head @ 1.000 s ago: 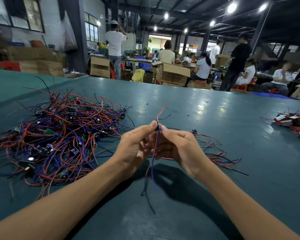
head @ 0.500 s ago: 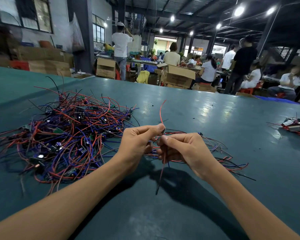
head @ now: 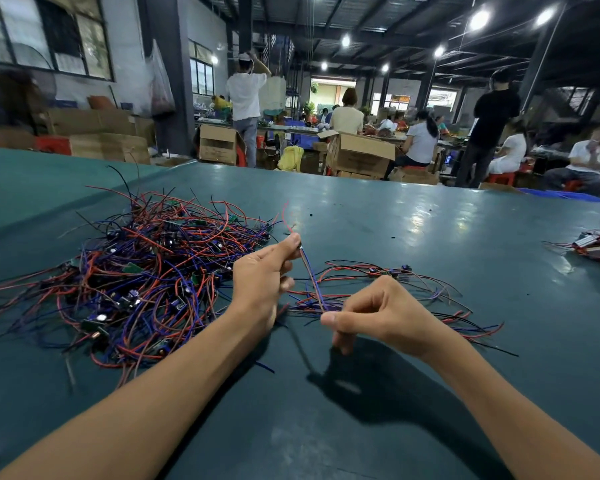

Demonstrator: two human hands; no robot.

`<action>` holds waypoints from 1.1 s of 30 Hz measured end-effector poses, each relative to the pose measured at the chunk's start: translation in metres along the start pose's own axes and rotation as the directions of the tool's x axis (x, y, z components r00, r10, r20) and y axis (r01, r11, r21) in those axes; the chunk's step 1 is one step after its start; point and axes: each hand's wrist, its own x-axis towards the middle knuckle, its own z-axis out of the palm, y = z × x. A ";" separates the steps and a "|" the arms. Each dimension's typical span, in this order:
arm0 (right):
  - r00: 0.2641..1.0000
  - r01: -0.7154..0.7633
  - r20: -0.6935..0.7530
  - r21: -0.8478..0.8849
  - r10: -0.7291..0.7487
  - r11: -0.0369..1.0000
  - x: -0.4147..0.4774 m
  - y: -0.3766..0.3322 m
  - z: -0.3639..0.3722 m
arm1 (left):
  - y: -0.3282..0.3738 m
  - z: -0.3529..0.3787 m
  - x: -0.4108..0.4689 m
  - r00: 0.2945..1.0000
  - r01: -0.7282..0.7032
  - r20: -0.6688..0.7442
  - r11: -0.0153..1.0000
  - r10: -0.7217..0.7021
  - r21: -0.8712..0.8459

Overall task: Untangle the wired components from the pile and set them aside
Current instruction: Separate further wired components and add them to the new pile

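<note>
Purple-red wire (head: 311, 280) stretches between the hands, left hand (head: 261, 284) pinching above, right hand (head: 381, 315) below.

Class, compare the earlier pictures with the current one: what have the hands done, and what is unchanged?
The right hand has slid down along the thin red and blue wire pair, away from the left hand, drawing it straight between them; both keep pinching it. The large tangled pile of coloured wires and the smaller wire bundle beside it lie as before.
</note>
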 end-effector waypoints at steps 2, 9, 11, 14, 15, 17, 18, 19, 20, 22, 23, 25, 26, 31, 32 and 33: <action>0.991 0.000 -0.131 0.026 0.003 1.000 0.001 0.000 -0.001 | 0.002 0.000 -0.003 0.994 0.083 0.077 0.995 -0.079 -0.050; 0.918 -0.054 -0.342 0.397 0.202 0.916 0.009 0.007 -0.013 | 0.003 0.010 -0.018 0.803 0.420 0.493 0.905 -0.337 -0.065; 0.924 -0.047 -0.321 0.442 0.207 0.896 0.009 0.008 -0.014 | 0.003 0.011 -0.022 0.719 0.507 0.581 0.860 -0.381 -0.063; 0.958 0.020 -0.258 0.497 0.126 0.868 0.006 0.007 -0.018 | 0.005 0.013 -0.029 0.583 0.637 0.704 0.766 -0.405 -0.088; 0.970 0.034 -0.223 0.515 0.095 0.856 0.005 0.006 -0.019 | 0.006 0.013 -0.031 0.540 0.676 0.735 0.732 -0.410 -0.087; 0.982 0.043 -0.179 0.532 0.063 0.845 0.004 0.003 -0.021 | 0.007 0.014 -0.033 0.466 0.734 0.772 0.676 -0.433 -0.064; 0.981 0.041 -0.182 0.523 0.065 0.851 0.004 0.001 -0.021 | 0.007 0.013 -0.034 0.434 0.753 0.782 0.657 -0.447 -0.042; 0.978 0.035 -0.196 0.512 0.077 0.858 0.004 0.000 -0.020 | 0.008 0.013 -0.035 0.406 0.763 0.789 0.647 -0.461 -0.014; 0.971 0.027 -0.216 0.508 0.097 0.861 0.005 0.000 -0.019 | 0.009 0.013 -0.036 0.386 0.762 0.789 0.648 -0.478 0.020; 0.957 0.021 -0.254 0.532 0.136 0.847 0.006 0.001 -0.017 | 0.010 0.012 -0.035 0.372 0.739 0.776 0.669 -0.510 0.085; 0.952 0.020 -0.267 0.551 0.153 0.834 0.007 0.001 -0.016 | 0.010 0.011 -0.035 0.373 0.726 0.768 0.679 -0.521 0.107; 0.943 0.008 -0.273 0.589 0.189 0.808 0.009 0.001 -0.015 | 0.010 0.010 -0.034 0.380 0.719 0.754 0.684 -0.536 0.124; 0.941 0.001 -0.269 0.606 0.204 0.796 0.009 0.001 -0.014 | 0.010 0.009 -0.033 0.380 0.722 0.751 0.681 -0.540 0.124; 0.938 -0.001 -0.251 0.688 0.240 0.725 0.011 0.000 -0.016 | 0.009 0.006 -0.032 0.332 0.758 0.791 0.644 -0.514 0.100; 0.938 0.002 -0.248 0.704 0.244 0.710 0.012 0.000 -0.017 | 0.009 0.005 -0.031 0.312 0.779 0.807 0.621 -0.501 0.084; 0.938 0.007 -0.247 0.717 0.245 0.698 0.012 0.000 -0.017 | 0.008 0.004 -0.031 0.294 0.801 0.820 0.595 -0.491 0.069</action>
